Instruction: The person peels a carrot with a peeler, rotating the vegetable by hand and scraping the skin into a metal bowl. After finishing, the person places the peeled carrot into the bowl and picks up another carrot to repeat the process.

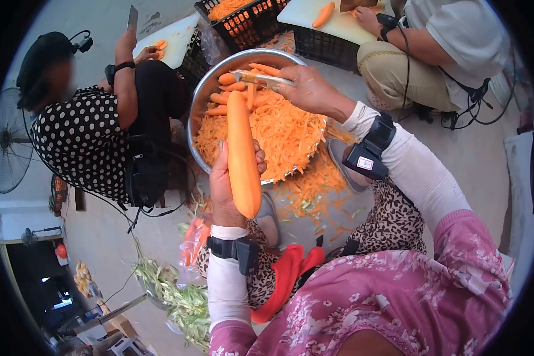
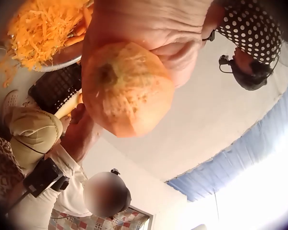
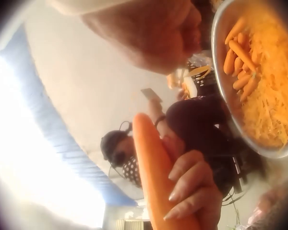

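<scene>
A long, smooth orange carrot [image 1: 243, 160] stands out of the left hand [image 1: 224, 184], whose fingers curl round its lower part; its blunt end [image 2: 127, 91] fills the middle of the left wrist view. The right hand [image 1: 314, 89] grips a peeler [image 1: 264, 78] just above the carrot's far tip, apart from it. In the right wrist view the left hand's fingers [image 3: 194, 187] wrap the carrot [image 3: 156, 177]. Beyond both hands, a metal basin [image 1: 194, 118] holds a heap of orange peelings [image 1: 285, 130] and several carrots [image 1: 218, 98].
At the left sits a person in a dotted top [image 1: 83, 136], raising a knife [image 1: 133, 19]; another person [image 1: 457, 47] works at a cutting board [image 1: 302, 15] at the upper right. A black crate [image 1: 243, 29] stands behind the basin. Green husks [image 1: 187, 302] lie at the lower left.
</scene>
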A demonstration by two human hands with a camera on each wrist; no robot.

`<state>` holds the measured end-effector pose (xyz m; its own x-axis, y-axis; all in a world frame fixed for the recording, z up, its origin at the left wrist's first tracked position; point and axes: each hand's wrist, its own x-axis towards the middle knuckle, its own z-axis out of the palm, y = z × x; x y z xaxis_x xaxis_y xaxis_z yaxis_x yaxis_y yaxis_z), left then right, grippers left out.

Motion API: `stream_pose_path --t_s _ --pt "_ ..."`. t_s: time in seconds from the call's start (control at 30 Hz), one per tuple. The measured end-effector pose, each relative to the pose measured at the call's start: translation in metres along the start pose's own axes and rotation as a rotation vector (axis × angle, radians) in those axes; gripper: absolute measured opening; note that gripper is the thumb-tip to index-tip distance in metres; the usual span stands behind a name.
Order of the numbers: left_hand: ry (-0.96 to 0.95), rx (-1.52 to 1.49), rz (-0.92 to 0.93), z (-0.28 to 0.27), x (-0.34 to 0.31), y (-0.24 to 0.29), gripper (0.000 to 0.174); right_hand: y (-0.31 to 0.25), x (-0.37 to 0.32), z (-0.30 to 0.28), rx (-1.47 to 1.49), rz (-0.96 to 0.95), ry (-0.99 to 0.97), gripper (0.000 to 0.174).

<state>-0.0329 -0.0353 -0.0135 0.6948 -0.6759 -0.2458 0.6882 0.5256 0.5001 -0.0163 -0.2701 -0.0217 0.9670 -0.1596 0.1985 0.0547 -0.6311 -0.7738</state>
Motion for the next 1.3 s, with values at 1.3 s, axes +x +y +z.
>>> stream_pose_path --t_s 1.3 --pt "-0.125 -0.106 -0.051 -0.008 -0.001 0.001 0.054 -0.022 -0.02 0.001 0.157 -0.15 -0.037 0.019"
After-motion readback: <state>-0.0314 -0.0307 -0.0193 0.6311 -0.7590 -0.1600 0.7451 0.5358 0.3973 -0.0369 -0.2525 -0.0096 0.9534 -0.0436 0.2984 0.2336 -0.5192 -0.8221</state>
